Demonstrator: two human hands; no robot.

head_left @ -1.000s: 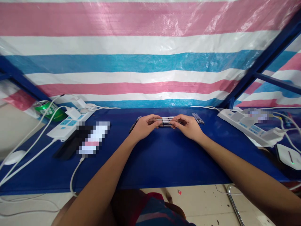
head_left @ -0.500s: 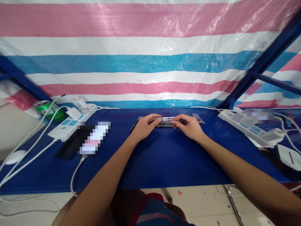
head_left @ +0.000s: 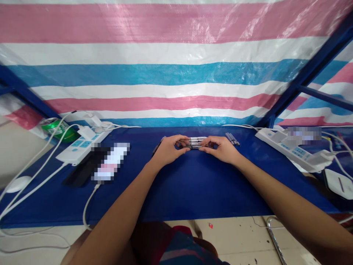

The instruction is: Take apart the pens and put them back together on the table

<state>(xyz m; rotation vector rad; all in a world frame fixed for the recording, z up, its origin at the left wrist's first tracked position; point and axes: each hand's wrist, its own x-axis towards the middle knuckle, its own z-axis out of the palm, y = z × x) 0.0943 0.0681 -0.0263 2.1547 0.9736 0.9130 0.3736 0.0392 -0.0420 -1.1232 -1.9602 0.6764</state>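
Several white pens with dark bands (head_left: 195, 142) lie side by side across the blue table (head_left: 190, 191), near its back edge. My left hand (head_left: 173, 147) is closed round their left ends, thumb in front and fingers behind. Around the right ends, my right hand (head_left: 219, 148) grips in the same way. The pens' two ends are hidden by my fingers. Beyond my right hand lie several loose grey pen caps or barrels (head_left: 232, 139); I cannot tell which. Dark thin pieces (head_left: 159, 145) lie partly behind my left hand.
On the left are a phone (head_left: 112, 162) on a cable, a white power strip (head_left: 82, 145) and a green can (head_left: 62, 129). Another power strip (head_left: 295, 151) and a white device (head_left: 339, 183) stand on the right. A striped plastic sheet (head_left: 176, 73) hangs behind the table.
Both thumbs have shifted from the top of the pens to their near side. The pens now look pressed closer together, and the rest has stayed put.
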